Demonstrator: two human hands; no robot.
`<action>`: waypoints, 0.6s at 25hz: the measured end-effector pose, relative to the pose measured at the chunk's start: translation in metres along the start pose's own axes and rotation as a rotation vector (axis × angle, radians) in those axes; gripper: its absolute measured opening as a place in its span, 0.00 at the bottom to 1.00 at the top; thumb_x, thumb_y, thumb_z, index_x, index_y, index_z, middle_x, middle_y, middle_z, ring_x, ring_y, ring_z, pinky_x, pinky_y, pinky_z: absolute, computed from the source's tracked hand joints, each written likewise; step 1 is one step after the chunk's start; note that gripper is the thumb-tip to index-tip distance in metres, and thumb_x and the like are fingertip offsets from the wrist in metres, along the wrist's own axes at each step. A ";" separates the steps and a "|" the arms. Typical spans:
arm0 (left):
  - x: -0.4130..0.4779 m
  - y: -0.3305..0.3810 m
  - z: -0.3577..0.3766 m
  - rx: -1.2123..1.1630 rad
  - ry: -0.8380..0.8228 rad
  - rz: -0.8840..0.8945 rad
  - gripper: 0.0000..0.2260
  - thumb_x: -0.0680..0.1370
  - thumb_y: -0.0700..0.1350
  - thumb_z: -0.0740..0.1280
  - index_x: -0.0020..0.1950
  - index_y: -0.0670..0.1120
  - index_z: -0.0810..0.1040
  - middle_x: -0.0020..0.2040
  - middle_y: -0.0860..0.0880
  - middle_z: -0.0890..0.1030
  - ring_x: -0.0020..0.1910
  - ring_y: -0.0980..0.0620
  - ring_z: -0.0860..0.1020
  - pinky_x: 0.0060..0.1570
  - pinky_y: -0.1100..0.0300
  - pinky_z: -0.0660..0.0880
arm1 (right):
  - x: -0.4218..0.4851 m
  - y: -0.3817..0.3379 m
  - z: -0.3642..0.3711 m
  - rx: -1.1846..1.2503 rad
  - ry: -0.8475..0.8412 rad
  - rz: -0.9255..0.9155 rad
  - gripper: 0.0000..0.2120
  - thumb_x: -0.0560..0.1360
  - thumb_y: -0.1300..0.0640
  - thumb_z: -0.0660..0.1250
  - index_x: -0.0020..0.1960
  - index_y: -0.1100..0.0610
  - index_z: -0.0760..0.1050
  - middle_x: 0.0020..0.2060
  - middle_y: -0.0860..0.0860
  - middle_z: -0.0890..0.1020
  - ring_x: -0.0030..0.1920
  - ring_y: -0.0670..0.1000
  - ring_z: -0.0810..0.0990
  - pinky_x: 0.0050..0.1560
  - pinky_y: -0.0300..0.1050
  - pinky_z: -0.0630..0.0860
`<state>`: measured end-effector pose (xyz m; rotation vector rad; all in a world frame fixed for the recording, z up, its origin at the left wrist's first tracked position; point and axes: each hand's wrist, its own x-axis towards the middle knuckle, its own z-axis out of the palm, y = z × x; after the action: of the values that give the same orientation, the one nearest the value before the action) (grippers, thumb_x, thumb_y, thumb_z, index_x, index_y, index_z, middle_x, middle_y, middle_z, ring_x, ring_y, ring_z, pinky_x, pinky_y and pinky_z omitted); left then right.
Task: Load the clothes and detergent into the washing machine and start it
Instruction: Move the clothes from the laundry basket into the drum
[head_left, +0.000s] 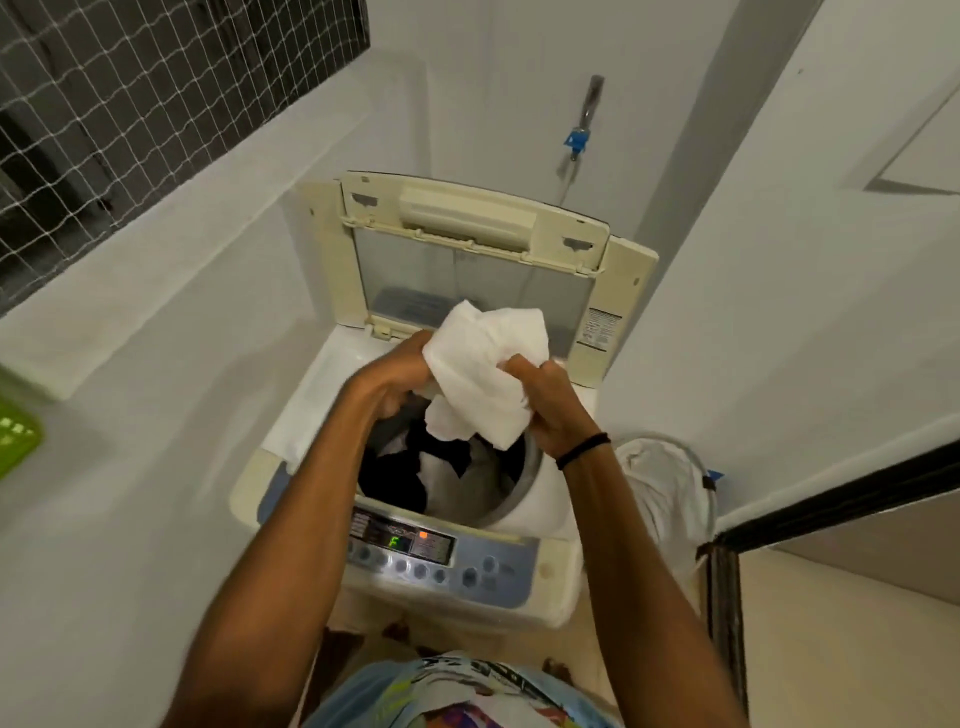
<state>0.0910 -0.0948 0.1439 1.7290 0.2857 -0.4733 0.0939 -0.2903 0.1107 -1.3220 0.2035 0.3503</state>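
Beyond the colourful printed shirt (467, 691) at bottom centre, left hand (400, 376) and right hand (553, 410) clutch a crumpled white cloth (483, 369), probably soft and light, over the open cream washing machine (545, 499) at mid-frame; its bunched folds seem the best hold.

The white cloth (483, 374) covers the fingertips of the left hand (397, 382) and of the right hand (550, 402) where they grip it. The cloth and both forearms hide much of the dark clothes (395, 467) in the drum of the washing machine (311, 405). The print on the control panel (415, 551) and on the sticker (600, 327) at the machine's right rim is too small to read. A green basket (18, 431) is blurred and cut off by the left edge.
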 end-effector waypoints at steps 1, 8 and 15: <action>0.002 -0.011 -0.013 -0.109 -0.052 -0.042 0.14 0.83 0.34 0.58 0.61 0.52 0.69 0.46 0.55 0.77 0.31 0.66 0.80 0.48 0.63 0.81 | 0.006 0.008 0.015 0.014 0.029 0.017 0.14 0.76 0.59 0.67 0.60 0.59 0.77 0.53 0.56 0.84 0.50 0.55 0.83 0.45 0.48 0.81; 0.048 -0.082 -0.059 -0.158 -0.006 -0.142 0.17 0.81 0.34 0.61 0.70 0.38 0.72 0.59 0.44 0.79 0.46 0.52 0.80 0.48 0.59 0.79 | 0.030 0.056 0.083 -0.018 0.178 0.195 0.19 0.69 0.53 0.69 0.57 0.61 0.79 0.52 0.61 0.84 0.49 0.58 0.83 0.47 0.54 0.81; 0.065 -0.105 -0.073 0.056 0.051 -0.109 0.18 0.80 0.36 0.64 0.70 0.39 0.72 0.67 0.39 0.77 0.61 0.43 0.79 0.59 0.51 0.77 | 0.050 0.094 0.084 -0.233 0.191 0.181 0.21 0.71 0.45 0.70 0.59 0.56 0.77 0.53 0.56 0.84 0.54 0.59 0.82 0.46 0.49 0.80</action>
<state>0.1137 -0.0055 0.0343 1.7882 0.4083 -0.5220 0.1022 -0.1826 0.0281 -1.5725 0.4559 0.4102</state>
